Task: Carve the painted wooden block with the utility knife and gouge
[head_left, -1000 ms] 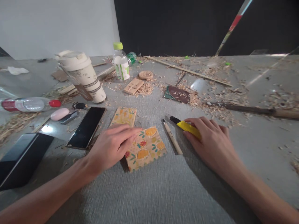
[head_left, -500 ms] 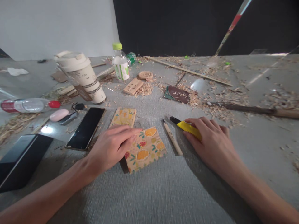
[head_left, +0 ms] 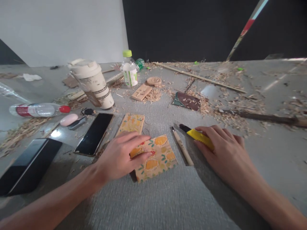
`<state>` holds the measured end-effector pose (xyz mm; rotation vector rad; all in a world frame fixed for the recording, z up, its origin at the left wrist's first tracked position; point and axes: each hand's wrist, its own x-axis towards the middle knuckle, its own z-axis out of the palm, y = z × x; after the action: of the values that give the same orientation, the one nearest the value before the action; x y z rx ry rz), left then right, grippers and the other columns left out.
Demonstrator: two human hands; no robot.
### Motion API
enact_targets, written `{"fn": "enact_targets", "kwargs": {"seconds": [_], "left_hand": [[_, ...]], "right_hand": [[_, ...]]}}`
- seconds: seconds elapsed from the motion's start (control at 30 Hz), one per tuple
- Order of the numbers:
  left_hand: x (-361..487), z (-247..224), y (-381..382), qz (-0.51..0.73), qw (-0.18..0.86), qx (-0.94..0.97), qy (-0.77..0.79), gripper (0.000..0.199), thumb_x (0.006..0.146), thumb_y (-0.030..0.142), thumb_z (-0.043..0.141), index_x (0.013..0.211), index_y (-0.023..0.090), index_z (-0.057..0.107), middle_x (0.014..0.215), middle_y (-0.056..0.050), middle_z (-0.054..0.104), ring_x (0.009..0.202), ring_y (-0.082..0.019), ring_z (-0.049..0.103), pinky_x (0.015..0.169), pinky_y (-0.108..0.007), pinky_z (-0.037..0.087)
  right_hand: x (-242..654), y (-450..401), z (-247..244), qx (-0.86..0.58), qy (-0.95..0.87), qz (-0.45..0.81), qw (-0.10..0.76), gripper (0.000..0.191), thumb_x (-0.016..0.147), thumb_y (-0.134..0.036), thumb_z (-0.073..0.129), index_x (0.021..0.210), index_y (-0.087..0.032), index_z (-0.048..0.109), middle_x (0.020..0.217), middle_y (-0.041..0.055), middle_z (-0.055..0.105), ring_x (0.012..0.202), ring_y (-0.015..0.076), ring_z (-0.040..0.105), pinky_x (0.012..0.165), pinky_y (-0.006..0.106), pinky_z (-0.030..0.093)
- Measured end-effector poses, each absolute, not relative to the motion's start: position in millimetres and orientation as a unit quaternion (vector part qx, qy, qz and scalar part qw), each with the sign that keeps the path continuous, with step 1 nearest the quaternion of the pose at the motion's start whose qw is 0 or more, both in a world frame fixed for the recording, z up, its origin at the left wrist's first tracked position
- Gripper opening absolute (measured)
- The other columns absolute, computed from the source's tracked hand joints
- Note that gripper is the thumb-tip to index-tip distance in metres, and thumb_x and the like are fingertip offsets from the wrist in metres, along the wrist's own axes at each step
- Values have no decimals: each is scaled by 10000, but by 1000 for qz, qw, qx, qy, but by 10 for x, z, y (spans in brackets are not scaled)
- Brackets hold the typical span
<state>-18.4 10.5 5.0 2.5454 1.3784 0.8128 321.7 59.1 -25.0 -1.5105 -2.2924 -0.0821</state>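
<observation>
The tan, four-cornered panel with orange and red fruit and green leaves (head_left: 165, 156) lay on the grey, woven-looking work surface (head_left: 153, 201). The left hand (head_left: 123, 155) rested across its left side, thumb and forefinger apart on the printed face; whether the hidden fingers gripped it could not be told. To the panel's right, the right hand (head_left: 223, 143) was closed around a yellow-bodied, black-nosed cutter knife (head_left: 200, 137), its bare blade (head_left: 176, 125) pointing away. A slim, beige, pen-like tool (head_left: 182, 147) lay between panel and knife. Beyond the panel's left side was a pale yellow, oblong, fruit-patterned piece (head_left: 132, 120).

The exposed blade seemed the chief danger: a leftward sweep of the right hand might nick the left fingers or score the panel. The beige tool, lying so near, could roll if the knife knocked it, and a light left-hand hold might let the panel slip.
</observation>
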Motion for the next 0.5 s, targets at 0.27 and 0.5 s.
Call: {"fn": "enact_targets", "kwargs": {"seconds": [0.27,0.5], "left_hand": [[-139,177,29,323,-13,869,373,310,1128,352,603,1362,167,684,973,-50,737,872,-185,683,814,-346,567],[-75,298,-42,248,-21,942,225,207,1132,145,541,1195,190,733,974,23,808,910,-129,692,945,-349,504]], "right_hand": [[3214,586,-261,-534,-820,-40,205,333,1106,-520,432,1269,-295,616,1146,126,765,997,397,694,844,584,465],[3230,605,-302,-536,-815,-47,214,367,1093,-552,418,1255,-303,634,1129,117,777,995,406,709,835,579,457]]}}
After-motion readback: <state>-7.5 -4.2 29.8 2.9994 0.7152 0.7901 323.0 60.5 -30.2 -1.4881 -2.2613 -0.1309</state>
